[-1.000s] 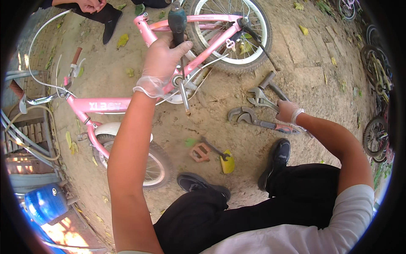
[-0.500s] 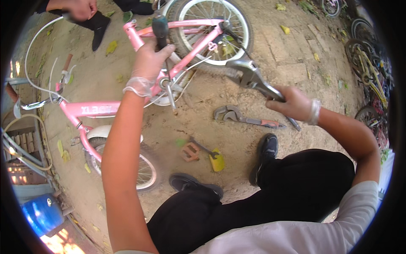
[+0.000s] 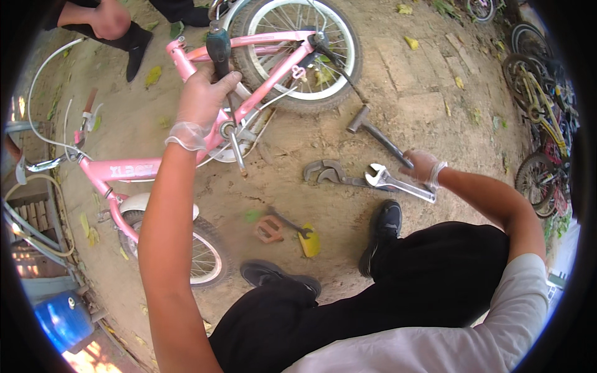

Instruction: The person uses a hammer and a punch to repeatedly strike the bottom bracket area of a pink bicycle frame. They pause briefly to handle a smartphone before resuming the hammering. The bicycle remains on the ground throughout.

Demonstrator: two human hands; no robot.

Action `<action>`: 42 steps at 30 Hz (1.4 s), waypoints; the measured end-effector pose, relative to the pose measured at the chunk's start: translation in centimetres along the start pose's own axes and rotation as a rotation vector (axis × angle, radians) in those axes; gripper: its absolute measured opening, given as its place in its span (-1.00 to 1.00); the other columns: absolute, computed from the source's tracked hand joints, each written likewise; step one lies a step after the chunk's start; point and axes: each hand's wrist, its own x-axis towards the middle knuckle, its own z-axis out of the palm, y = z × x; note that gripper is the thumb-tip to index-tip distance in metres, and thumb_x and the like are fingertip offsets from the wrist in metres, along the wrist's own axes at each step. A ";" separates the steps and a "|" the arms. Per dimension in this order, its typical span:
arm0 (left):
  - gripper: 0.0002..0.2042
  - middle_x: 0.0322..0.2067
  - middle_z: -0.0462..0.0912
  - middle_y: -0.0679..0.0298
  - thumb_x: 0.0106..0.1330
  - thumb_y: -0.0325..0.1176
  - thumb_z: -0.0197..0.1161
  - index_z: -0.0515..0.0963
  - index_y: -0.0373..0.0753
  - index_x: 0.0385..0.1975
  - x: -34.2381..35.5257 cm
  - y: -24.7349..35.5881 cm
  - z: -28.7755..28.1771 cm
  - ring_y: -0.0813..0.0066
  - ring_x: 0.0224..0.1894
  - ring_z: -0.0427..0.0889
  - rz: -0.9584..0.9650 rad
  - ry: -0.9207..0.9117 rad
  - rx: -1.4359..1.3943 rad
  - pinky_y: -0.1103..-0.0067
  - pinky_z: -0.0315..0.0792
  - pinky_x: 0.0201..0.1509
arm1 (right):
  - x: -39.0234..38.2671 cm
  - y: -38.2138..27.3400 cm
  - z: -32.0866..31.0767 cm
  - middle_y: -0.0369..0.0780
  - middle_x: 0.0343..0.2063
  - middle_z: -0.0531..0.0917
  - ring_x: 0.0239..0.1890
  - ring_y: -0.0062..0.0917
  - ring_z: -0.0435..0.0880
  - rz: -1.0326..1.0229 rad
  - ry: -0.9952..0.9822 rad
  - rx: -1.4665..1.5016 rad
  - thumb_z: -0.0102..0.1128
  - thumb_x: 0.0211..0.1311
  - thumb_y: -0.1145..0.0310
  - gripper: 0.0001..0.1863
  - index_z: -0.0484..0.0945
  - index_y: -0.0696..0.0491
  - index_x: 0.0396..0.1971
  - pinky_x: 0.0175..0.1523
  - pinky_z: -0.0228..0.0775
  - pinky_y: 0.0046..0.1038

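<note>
The left hand (image 3: 202,102) is gripping a dark-handled tool (image 3: 219,50) above the pink bicycle (image 3: 186,149); right of the bicycle, the right hand (image 3: 423,166) is closing on a hammer (image 3: 376,133) handle.

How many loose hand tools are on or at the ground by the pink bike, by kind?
Silver adjustable wrench: 1
Grey pipe wrench: 1
Dark metal hammer, at the right hand: 1
Teal-handled tool gripped in the left hand: 1
Total: 4

Left hand (image 3: 202,99) gripping screwdriver (image 3: 219,50) at pink bicycle (image 3: 249,81), right hand (image 3: 420,166) holding hammer (image 3: 378,133)
</note>
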 end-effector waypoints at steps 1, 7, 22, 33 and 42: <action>-0.69 -0.33 0.67 0.21 0.26 -0.28 0.34 0.57 -0.39 -0.15 0.0 0.1 -0.2 0.47 -0.30 0.62 -0.026 0.017 -0.002 0.51 0.49 -0.16 | 1.5 0.1 -0.4 0.08 -0.10 0.65 0.02 -0.05 0.60 -0.012 0.005 -0.013 0.29 0.16 -0.01 -0.42 0.54 0.17 0.00 0.12 0.43 -0.18; -0.68 -0.27 0.69 0.18 0.25 -0.30 0.37 0.58 -0.40 -0.12 -1.6 0.6 -0.6 0.45 -0.23 0.64 -0.042 0.083 0.001 0.52 0.49 -0.07 | 8.7 -1.7 -1.2 0.08 -0.15 0.66 -0.03 -0.03 0.63 -0.045 -0.038 -0.126 0.34 0.11 -0.02 -0.44 0.60 0.21 -0.14 0.05 0.46 -0.16; -0.63 -0.29 0.67 0.15 0.24 -0.25 0.36 0.57 -0.42 -0.11 -1.6 0.8 -0.1 0.38 -0.23 0.62 -0.052 0.132 0.041 0.49 0.47 -0.06 | 11.7 -2.2 -0.3 0.05 -0.24 0.69 -0.09 -0.07 0.67 -0.100 -0.091 -0.241 0.40 0.00 0.07 -0.50 0.64 0.16 -0.17 0.01 0.51 -0.19; -0.65 -0.39 0.68 0.19 0.31 -0.17 0.31 0.58 -0.40 -0.19 -0.6 -0.9 -0.3 0.42 -0.33 0.64 -0.034 0.041 0.038 0.50 0.49 -0.17 | -1.5 -6.8 -6.2 0.00 -0.49 0.65 -0.41 -0.11 0.69 -0.312 -0.069 0.170 0.30 0.14 0.21 -0.71 0.52 0.11 -0.28 -0.24 0.52 -0.21; -0.62 -0.45 0.65 -0.09 0.25 -0.13 0.31 0.60 -0.38 -0.18 0.4 -0.6 -0.5 0.02 -0.34 0.67 0.022 0.051 0.215 0.32 0.50 -0.17 | -5.3 -20.9 -20.7 -0.26 -0.57 0.50 -0.56 -0.52 0.54 -0.316 0.258 0.384 0.25 0.25 0.31 -0.73 0.43 0.16 -0.22 -0.42 0.47 -0.42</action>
